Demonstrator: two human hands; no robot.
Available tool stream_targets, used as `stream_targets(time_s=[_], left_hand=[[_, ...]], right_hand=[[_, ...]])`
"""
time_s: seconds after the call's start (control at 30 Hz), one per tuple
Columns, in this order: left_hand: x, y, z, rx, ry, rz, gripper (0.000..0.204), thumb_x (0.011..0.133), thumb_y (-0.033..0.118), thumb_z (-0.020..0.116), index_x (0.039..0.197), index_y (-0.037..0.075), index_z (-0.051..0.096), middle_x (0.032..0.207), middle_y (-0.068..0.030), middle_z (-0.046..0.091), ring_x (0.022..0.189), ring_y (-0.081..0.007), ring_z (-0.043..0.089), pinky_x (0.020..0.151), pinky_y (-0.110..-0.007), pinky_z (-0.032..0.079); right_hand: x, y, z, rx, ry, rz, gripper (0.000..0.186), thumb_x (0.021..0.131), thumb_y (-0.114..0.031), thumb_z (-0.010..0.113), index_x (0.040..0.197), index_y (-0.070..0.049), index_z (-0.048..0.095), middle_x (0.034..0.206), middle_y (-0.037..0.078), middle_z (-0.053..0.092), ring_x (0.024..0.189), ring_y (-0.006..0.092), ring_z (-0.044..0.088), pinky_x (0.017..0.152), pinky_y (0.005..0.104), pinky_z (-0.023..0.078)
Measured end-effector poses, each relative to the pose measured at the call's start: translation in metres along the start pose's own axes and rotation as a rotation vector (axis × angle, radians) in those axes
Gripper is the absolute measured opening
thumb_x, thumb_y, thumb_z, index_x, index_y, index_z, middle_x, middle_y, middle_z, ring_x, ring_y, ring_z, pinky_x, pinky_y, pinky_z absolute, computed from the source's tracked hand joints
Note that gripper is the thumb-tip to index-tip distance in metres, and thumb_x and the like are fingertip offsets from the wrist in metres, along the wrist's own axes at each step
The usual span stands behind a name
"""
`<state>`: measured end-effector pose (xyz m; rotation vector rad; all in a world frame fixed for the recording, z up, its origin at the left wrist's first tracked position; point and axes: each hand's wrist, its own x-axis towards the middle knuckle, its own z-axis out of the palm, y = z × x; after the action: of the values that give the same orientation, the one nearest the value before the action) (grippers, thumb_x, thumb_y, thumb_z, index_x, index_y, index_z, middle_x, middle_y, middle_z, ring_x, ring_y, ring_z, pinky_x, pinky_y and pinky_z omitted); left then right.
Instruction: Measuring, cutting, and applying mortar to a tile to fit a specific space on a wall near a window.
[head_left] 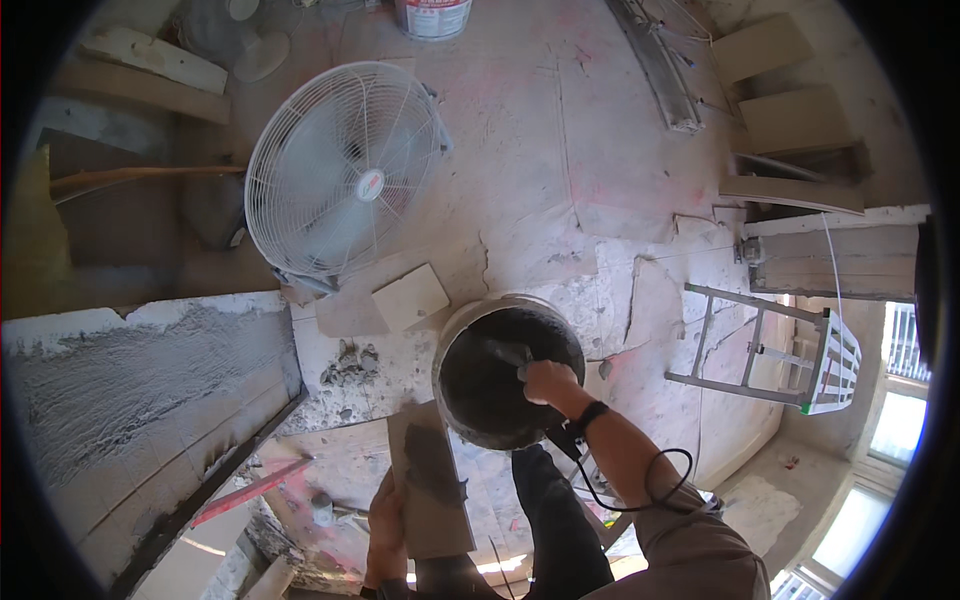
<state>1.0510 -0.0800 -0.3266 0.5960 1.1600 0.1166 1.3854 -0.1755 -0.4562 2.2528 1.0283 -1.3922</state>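
Observation:
My right hand [553, 386] is closed around the handle of a trowel [510, 352], whose blade is down in a round bucket [449, 335]. Dark grey mortar [487, 397] lines the inside of the bucket and partly hides the blade. My left hand [386, 527] grips the left edge of a long, narrow tan tile [437, 525], held tilted by my legs. A dark wet patch of mortar [428, 455] covers much of the tile's upper part. Its top end comes close to the bucket's lower left side.
A large round fan [345, 170] stands beyond the bucket, with a loose square tile [411, 298] near it. On the right stands a metal stepladder [755, 345]. A grey-plastered low wall [150, 400] lies left; a red bar [252, 491] lies beside it.

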Motion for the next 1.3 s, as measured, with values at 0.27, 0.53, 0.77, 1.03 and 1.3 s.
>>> stream_targets(time_s=[0.27, 0.53, 0.77, 1.03, 1.3], left_hand=[[-0.008, -0.041, -0.041, -0.099, 0.09, -0.115, 0.059, 0.095, 0.012, 0.046, 0.151, -0.004, 0.039, 0.139, -0.01, 0.055, 0.123, -0.0179, 0.054, 0.104, -0.029, 0.042], [-0.012, -0.025, -0.039, -0.09, 0.116, -0.011, 0.056, 0.095, 0.008, 0.045, 0.15, -0.003, 0.043, 0.139, -0.0091, 0.057, 0.122, -0.0163, 0.055, 0.104, -0.028, 0.043], [-0.006, 0.007, 0.018, -0.259, -0.091, 0.059, 0.05, 0.098, 0.008, 0.048, 0.146, -0.002, 0.047, 0.136, -0.0097, 0.059, 0.116, -0.0178, 0.061, 0.097, -0.029, 0.049], [-0.009, 0.088, 0.137, -0.288, -0.44, 0.114, 0.047, 0.1, 0.011, 0.046, 0.145, -0.001, 0.047, 0.132, -0.0127, 0.063, 0.115, -0.0235, 0.065, 0.098, -0.035, 0.054], [-0.063, 0.151, 0.163, -0.306, -0.539, 0.132, 0.045, 0.103, 0.021, 0.051, 0.143, 0.001, 0.05, 0.129, -0.0105, 0.064, 0.111, -0.0218, 0.067, 0.096, -0.036, 0.055]], right_hand=[[0.098, -0.019, 0.086, -0.199, -0.009, -0.346, 0.02, 0.08, -0.015, 0.065, 0.095, -0.008, 0.076, 0.099, 0.018, 0.074, 0.096, 0.0356, 0.072, 0.083, 0.047, 0.059], [-0.004, 0.032, 0.006, -0.017, -0.262, -0.452, 0.027, 0.076, -0.023, 0.067, 0.093, -0.002, 0.07, 0.087, 0.021, 0.071, 0.088, 0.0401, 0.07, 0.079, 0.0486, 0.055], [-0.179, 0.046, -0.042, 0.466, 0.113, -0.536, 0.031, 0.083, -0.027, 0.075, 0.102, -0.004, 0.066, 0.074, 0.018, 0.064, 0.064, 0.0333, 0.064, 0.061, 0.0415, 0.05], [-0.299, -0.014, -0.008, 0.514, 0.984, -0.649, 0.037, 0.085, -0.017, 0.079, 0.113, 0.002, 0.063, 0.09, 0.02, 0.065, 0.074, 0.041, 0.066, 0.062, 0.0444, 0.055], [-0.362, 0.065, 0.001, 0.145, 1.151, -0.583, 0.034, 0.085, -0.018, 0.077, 0.113, -0.002, 0.065, 0.097, 0.018, 0.066, 0.074, 0.0372, 0.066, 0.062, 0.043, 0.055]])
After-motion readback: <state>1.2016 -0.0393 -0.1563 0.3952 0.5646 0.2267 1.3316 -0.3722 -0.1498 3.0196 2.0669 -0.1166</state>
